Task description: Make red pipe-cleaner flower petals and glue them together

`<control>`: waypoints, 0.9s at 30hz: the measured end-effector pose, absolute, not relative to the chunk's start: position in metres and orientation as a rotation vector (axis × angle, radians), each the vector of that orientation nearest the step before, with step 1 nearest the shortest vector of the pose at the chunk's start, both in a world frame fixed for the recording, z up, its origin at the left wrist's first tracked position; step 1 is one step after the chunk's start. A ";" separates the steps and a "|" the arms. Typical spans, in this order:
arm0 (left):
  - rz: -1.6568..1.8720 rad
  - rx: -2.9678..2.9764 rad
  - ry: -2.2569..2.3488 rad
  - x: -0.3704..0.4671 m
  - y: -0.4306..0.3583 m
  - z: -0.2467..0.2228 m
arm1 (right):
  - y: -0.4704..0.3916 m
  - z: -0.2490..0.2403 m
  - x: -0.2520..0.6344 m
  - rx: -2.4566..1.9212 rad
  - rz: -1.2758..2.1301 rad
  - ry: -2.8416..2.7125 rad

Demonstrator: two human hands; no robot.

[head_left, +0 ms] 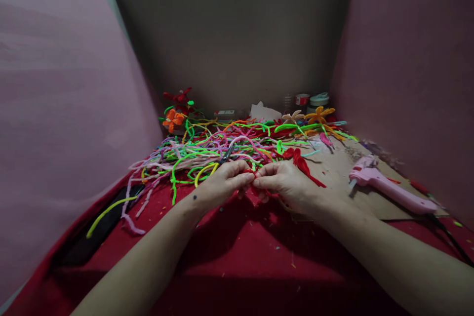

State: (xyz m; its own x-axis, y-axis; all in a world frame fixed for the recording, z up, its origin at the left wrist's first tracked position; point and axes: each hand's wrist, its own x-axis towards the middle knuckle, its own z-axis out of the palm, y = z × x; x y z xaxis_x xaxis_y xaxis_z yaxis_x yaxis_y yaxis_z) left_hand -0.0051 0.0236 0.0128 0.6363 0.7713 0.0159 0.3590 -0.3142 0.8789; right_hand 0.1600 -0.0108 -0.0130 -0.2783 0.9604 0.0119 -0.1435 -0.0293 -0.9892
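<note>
My left hand and my right hand meet near the middle of the view, thumbs and fingertips pinched together. Between them is a small piece of red pipe cleaner, mostly hidden by the fingers. Just behind my right hand lies a red pipe-cleaner shape with a tail reaching right. Scissors with dark blades rest on the pile behind my left hand. The tangled pile of coloured pipe cleaners spreads beyond both hands.
A pink glue gun lies on a beige board at the right, its cord trailing forward. Orange flowers and cups stand at the back. A dark flat object lies left on the red cloth.
</note>
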 end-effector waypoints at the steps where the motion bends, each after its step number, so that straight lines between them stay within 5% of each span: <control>1: 0.543 1.934 0.902 -0.005 0.023 0.013 | -0.011 -0.013 0.160 -0.967 1.478 -1.310; 11: 0.483 1.833 0.884 -0.002 0.021 0.014 | -0.013 -0.013 0.162 -1.306 1.251 -1.469; 27: 0.392 1.631 0.850 -0.010 0.028 0.014 | -0.007 -0.016 0.157 -1.195 1.180 -1.264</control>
State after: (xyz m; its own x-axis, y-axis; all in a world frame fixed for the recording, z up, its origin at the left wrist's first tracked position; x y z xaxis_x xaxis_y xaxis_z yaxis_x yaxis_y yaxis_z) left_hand -0.0100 0.0281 0.0139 0.6765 0.7104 -0.1942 0.3131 -0.0387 0.9489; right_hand 0.1574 -0.0074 -0.0162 -0.0190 0.9991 0.0379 0.0308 0.0385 -0.9988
